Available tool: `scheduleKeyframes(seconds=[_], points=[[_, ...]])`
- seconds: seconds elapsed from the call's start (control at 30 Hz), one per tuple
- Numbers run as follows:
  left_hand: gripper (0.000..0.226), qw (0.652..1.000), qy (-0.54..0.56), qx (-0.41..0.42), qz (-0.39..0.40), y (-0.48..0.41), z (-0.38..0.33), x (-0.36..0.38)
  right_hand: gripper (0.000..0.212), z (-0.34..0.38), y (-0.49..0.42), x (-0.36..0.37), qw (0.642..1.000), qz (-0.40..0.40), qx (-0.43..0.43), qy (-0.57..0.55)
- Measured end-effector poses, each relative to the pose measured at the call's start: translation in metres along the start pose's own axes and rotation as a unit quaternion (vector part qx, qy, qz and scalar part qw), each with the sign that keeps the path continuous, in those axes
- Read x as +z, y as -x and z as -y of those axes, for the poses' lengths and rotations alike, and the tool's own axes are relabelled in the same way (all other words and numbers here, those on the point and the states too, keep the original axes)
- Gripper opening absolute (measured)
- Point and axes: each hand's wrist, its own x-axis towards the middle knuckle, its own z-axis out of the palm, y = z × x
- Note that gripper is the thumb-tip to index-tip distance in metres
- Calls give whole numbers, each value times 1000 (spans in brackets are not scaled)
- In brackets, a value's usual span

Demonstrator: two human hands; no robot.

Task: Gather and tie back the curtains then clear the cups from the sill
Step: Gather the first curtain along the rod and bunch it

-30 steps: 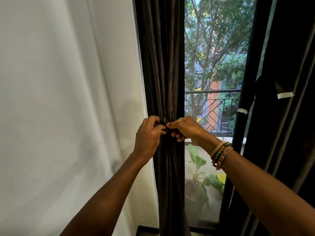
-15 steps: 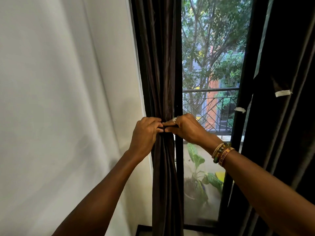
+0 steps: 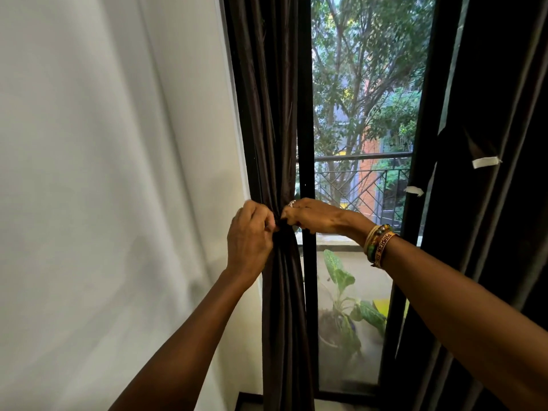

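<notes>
The brown curtain [image 3: 275, 129] hung at twelve o'clock in the view. It was drawn into a narrow column against the dark window frame [image 3: 305, 114] and cinched to a waist near the middle. Both hands met at that waist. The left hand [image 3: 250, 235], its arm running up from seven o'clock, had its fingers curled in against the nine o'clock side of the bundle. The right hand [image 3: 314, 216], with a ring [image 3: 292, 203] and a stack of bracelets [image 3: 378, 244], lay across from four o'clock and pinched the three o'clock side. Each was clenched on the cloth at the pinch point. Whether they held a separate tie or only the folds could not be told, since everything there was dark and covered by fingers.

The fabric looked soft, fairly thick and faintly glossy. It would likely bunch easily but slide and spring loose if the pinch eased. The best hold seemed to be right at the waist, with every pleat caught and any knot pulled tight sideways rather than downward.

A second curtain [image 3: 489, 232] hung loose at three o'clock with white tags [image 3: 486, 162] on it, apparently not yet tied. A pale drape [image 3: 89, 188] filled nine o'clock. Through the glass stood a railing [image 3: 364, 157] and a potted plant [image 3: 347, 295]. No cups or sill showed.
</notes>
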Motion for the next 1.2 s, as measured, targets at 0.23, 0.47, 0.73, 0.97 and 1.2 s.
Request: scheduleKeyframes(seconds=[0.23, 0.47, 0.73, 0.97, 1.2], points=[[64, 989, 103, -26, 103, 22, 8, 8, 26, -23, -1, 4, 987, -14, 36, -157], [29, 983, 105, -150, -7, 24, -6, 13, 17, -16, 7, 3, 988, 33, -10, -151], [6, 856, 331, -392, -65, 27, -18, 10, 6, -22, 17, 2, 970, -118, -5, -212], [16, 786, 380, -484, -65, 25, -16, 15, 10, -22, 18, -11, 949, -214, 13, -232], [17, 817, 367, -445, -29, 32, -7, 25, 11, -17, 19, -4, 954, -238, 35, -176]])
